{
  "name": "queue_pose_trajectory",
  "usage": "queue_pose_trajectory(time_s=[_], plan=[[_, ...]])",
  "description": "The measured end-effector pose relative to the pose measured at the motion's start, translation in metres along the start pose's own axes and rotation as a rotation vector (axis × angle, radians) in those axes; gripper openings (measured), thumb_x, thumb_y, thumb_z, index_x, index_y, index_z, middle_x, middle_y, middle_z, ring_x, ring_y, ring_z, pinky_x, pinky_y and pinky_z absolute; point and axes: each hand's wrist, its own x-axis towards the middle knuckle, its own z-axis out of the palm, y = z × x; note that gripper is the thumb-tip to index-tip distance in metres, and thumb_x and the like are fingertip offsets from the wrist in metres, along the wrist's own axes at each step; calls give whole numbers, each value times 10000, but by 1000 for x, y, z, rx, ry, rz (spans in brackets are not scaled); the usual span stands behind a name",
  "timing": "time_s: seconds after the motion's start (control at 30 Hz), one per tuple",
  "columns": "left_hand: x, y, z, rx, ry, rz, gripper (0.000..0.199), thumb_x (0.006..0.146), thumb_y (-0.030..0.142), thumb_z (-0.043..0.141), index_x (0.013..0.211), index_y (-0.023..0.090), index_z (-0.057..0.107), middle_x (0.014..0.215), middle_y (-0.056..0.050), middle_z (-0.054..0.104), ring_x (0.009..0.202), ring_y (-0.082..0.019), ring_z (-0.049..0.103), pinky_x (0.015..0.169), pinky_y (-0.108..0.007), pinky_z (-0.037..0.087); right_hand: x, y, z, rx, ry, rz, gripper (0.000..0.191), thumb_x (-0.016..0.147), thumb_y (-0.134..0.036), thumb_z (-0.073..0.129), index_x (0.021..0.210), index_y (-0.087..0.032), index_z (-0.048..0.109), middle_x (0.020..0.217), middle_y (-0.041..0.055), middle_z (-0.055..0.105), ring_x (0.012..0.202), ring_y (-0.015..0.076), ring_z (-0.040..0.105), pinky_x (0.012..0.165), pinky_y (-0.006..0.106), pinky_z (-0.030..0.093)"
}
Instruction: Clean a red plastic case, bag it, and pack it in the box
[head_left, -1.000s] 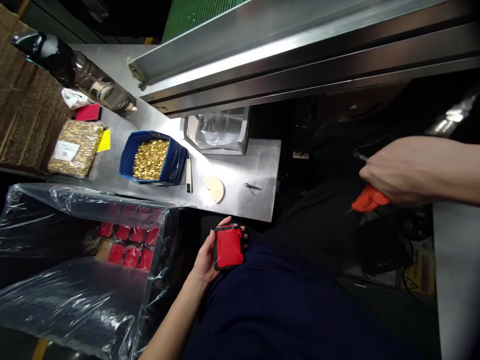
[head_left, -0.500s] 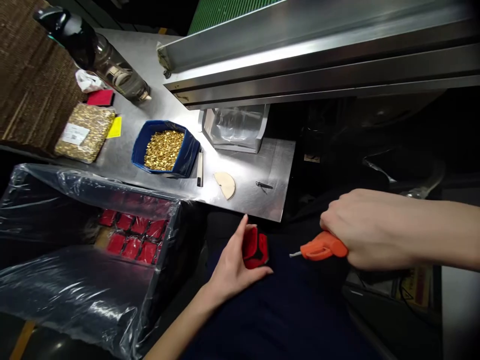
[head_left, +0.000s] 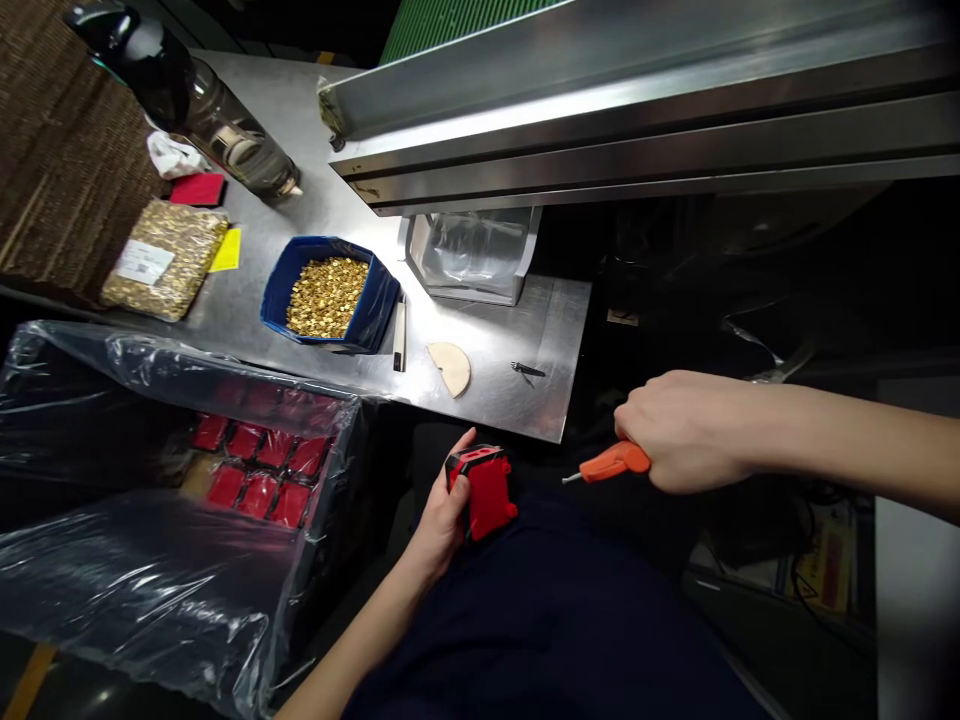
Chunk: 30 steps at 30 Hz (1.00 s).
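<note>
My left hand (head_left: 435,525) is closed around a small red and black plastic case (head_left: 489,497), thumb pressed on its near side, above my dark-clothed lap. The case's flat red face shows, with small openings along its black-edged top end. To the right, my right hand (head_left: 686,428) grips an orange-handled tool (head_left: 609,462) with a thin metal tip; the fist hides part of the handle. The tip points left toward the case and stays apart from it. Beyond the case, on the metal table (head_left: 491,400), lie a half-round beige piece (head_left: 452,369) and nail clippers (head_left: 529,371).
A blue bin (head_left: 382,310) holds small brass-coloured parts, beside a white-handled cutter (head_left: 400,338). Left stands a plastic-lined box (head_left: 300,590) with several red pieces. A grey tray (head_left: 480,293) sits under a metal rail (head_left: 600,150). A bottle (head_left: 240,140) and a bag of brass-coloured parts (head_left: 176,245) are farther back.
My left hand has turned the case from its open, hollow side to its flat red face, shifting slightly left. My right hand has moved left and slightly up with the orange tool.
</note>
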Motion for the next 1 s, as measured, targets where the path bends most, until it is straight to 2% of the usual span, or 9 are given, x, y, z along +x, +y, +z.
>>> queue_pose_trajectory(time_s=[0.2,0.37,0.43,0.5,0.57,0.7,0.8,0.9,1.0], plan=[[1,30,3,510,-215,226,1372,663,400,972,1654,355,24,1564,-163,509,1431,-360,504,1222,-549,364,-10,10,-4,-35,26,34,87,680,-196,630,594,-205,635,588,50,652,507,208,611,492,301,327],[0,63,21,1087,-525,353,1323,724,348,932,1655,358,-7,1605,-152,469,1461,-369,459,1217,-581,363,-12,8,-15,-1,56,-16,88,672,-260,676,599,-213,672,526,40,612,516,209,609,551,307,365],[2,69,27,1155,-594,352,1311,728,329,927,1656,358,0,1611,-150,460,1452,-370,466,1203,-574,381,-6,3,-21,-13,50,-18,82,675,-266,687,616,-208,682,528,38,610,546,218,631,566,309,378],[5,68,27,1010,-603,260,1323,698,351,944,1658,352,33,1566,-151,511,1412,-368,515,1178,-555,418,1,0,-25,-18,49,-19,64,667,-249,697,626,-202,681,546,35,616,562,218,645,571,307,383],[8,58,21,708,-519,128,1239,710,413,932,1655,336,135,1505,-154,568,1353,-371,575,1139,-531,464,5,1,-24,-21,76,-3,59,651,-214,704,612,-199,662,559,33,618,562,212,648,565,303,377],[11,28,6,33,-108,-80,786,911,556,707,1577,296,378,1407,-147,643,1208,-347,672,1020,-530,558,-5,4,-8,-10,83,35,154,665,-180,693,551,-206,593,556,41,615,515,213,629,518,310,343],[12,16,2,-264,11,-220,605,995,565,564,1514,270,466,1365,-143,664,1163,-339,688,976,-584,576,-12,7,13,34,34,-15,102,701,-177,678,623,-212,623,606,42,652,532,233,641,517,320,360],[15,15,1,-311,-62,-229,587,982,545,597,1483,254,502,1396,-150,646,1165,-353,687,956,-564,587,-3,23,40,18,273,-113,108,755,-148,652,851,-194,673,821,67,716,758,260,695,723,375,472],[21,15,1,-290,-96,-204,584,975,542,614,1471,249,516,1380,-150,656,1137,-339,700,933,-519,601,20,55,65,-80,630,-184,230,866,-177,606,1090,-169,654,1186,139,687,1116,306,629,1004,450,397]])
